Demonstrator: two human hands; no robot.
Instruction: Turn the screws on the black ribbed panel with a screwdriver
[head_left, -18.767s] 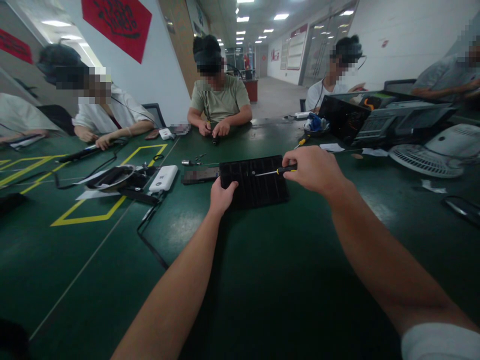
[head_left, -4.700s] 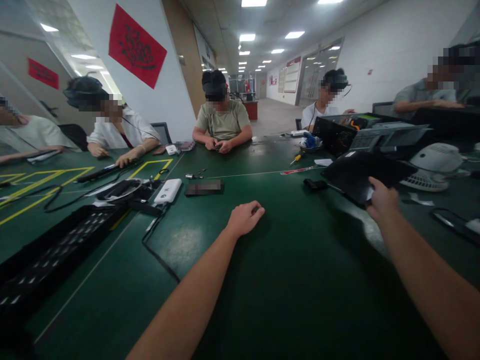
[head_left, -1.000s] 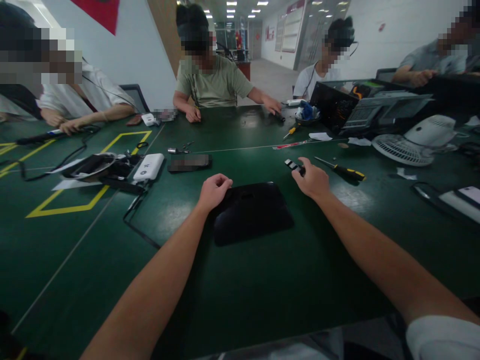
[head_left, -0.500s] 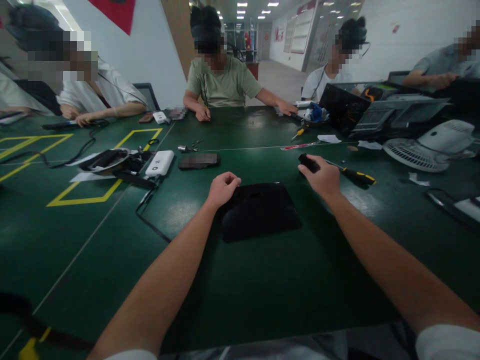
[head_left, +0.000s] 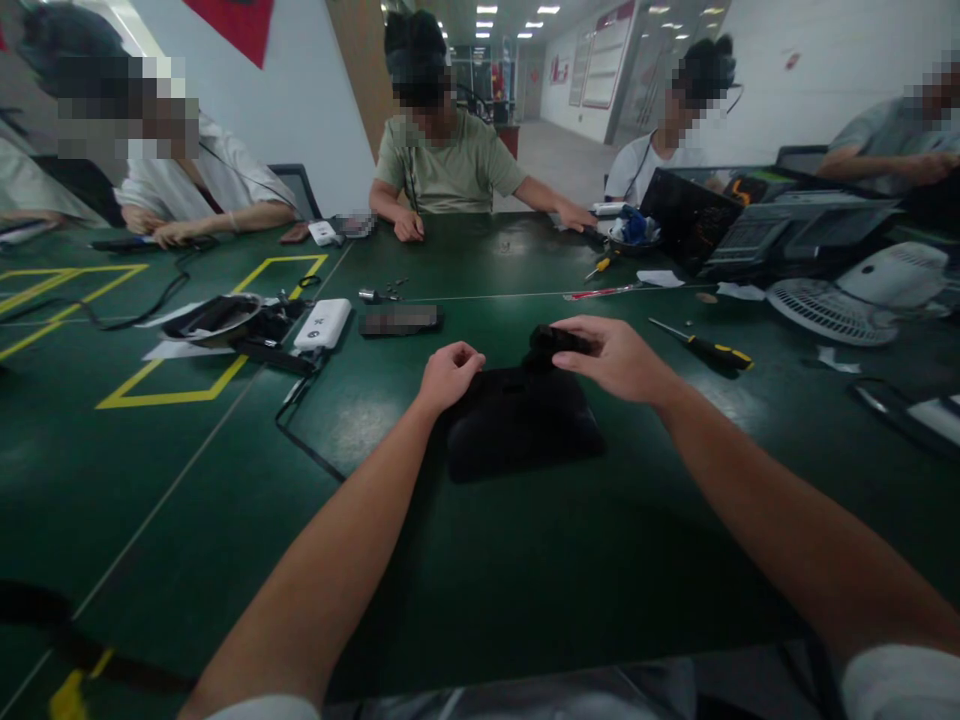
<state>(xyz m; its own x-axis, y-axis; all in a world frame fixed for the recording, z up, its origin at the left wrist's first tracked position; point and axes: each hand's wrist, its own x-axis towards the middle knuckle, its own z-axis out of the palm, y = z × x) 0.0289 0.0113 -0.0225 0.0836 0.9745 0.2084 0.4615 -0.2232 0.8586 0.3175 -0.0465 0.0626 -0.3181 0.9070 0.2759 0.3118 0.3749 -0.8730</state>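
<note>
A flat black base plate (head_left: 517,430) lies on the green table (head_left: 585,560) in front of me. My left hand (head_left: 448,374) rests with curled fingers on the plate's near left corner. My right hand (head_left: 615,357) holds a small black part (head_left: 553,341) just above the plate's far edge. A yellow-handled screwdriver (head_left: 705,348) lies on the table to the right of my right hand.
A white power bank (head_left: 322,324), cables and a black headset (head_left: 217,318) lie left. A dark phone-like slab (head_left: 399,319) sits beyond the plate. A white fan (head_left: 862,290) and black equipment (head_left: 757,225) stand at the right. Several people sit around the table.
My right hand picked up the small black part from the table at the right and carried it left to the plate's far edge. My left hand stayed on the plate.
</note>
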